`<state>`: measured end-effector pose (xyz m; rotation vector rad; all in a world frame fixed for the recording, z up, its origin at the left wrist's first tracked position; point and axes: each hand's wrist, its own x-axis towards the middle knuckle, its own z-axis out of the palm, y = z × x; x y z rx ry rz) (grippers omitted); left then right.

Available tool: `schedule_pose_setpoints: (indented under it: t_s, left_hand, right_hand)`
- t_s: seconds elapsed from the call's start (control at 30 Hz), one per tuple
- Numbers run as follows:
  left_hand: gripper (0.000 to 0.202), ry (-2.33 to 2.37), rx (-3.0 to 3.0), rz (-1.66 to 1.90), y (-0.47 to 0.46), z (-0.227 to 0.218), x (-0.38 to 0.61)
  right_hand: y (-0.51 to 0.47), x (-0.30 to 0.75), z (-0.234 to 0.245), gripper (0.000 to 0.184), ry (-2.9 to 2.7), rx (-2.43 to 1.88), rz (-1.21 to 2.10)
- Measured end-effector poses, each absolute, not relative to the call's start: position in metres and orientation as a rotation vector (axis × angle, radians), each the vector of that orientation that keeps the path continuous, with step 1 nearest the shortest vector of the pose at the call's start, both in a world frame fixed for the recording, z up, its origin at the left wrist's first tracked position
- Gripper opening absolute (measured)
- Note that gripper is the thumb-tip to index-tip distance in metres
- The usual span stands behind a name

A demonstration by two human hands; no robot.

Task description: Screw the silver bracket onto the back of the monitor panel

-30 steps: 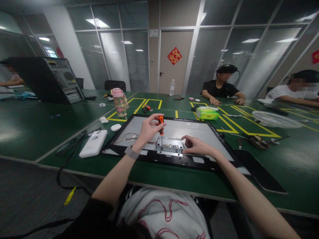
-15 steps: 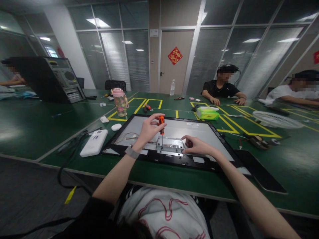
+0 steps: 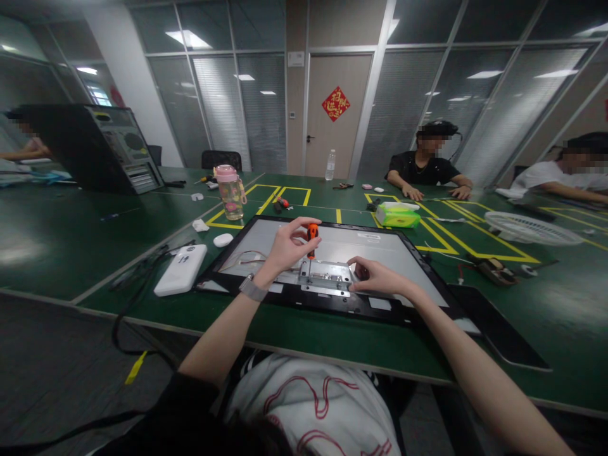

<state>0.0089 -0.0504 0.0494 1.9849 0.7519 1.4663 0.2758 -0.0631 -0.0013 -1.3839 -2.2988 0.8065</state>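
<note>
My left hand (image 3: 288, 248) is closed around the orange-and-black handle of a screwdriver (image 3: 312, 234). The screwdriver stands upright, its shaft reaching down to the left part of a metal bracket (image 3: 338, 270). That bracket lies at the near side of a flat display panel (image 3: 399, 253) with a black frame, back side up. My right hand (image 3: 377, 277) grips the bracket's right end between thumb and curled fingers. Thin wires (image 3: 247, 258) run across the panel left of the bracket. The screwdriver's tip is too small to make out.
Left of the panel are a white power bank (image 3: 181, 271), a white case (image 3: 223, 240) and a pink-lidded bottle (image 3: 230, 196). A black slab (image 3: 501, 326) lies to the right. Farther back stand a green tissue pack (image 3: 398, 215) and a computer case (image 3: 90, 149). Other people sit around the table.
The view has shifted slightly. My left hand still holds the screwdriver upright at the bracket, and my right hand keeps its place at the bracket's right end.
</note>
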Motion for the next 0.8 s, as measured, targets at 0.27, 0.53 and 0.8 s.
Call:
schedule_pose_setpoints:
  t_s: [0.27,0.53,0.8]
  left_hand:
    - [0.036,0.743,1.988,1.456,-0.0523,0.0513,0.0101]
    - [0.038,0.909,2.146,1.670,-0.0533,0.0456,0.0152]
    - [0.022,0.776,2.067,1.634,-0.0559,0.0503,0.0186]
  right_hand:
    - [-0.0628,0.2749,0.0000,0.057,-2.308,-1.408,0.798]
    - [-0.0617,0.2760,-0.0023,0.060,-2.307,-1.369,0.826]
    - [-0.0615,0.2764,-0.0026,0.058,-2.297,-1.379,0.828]
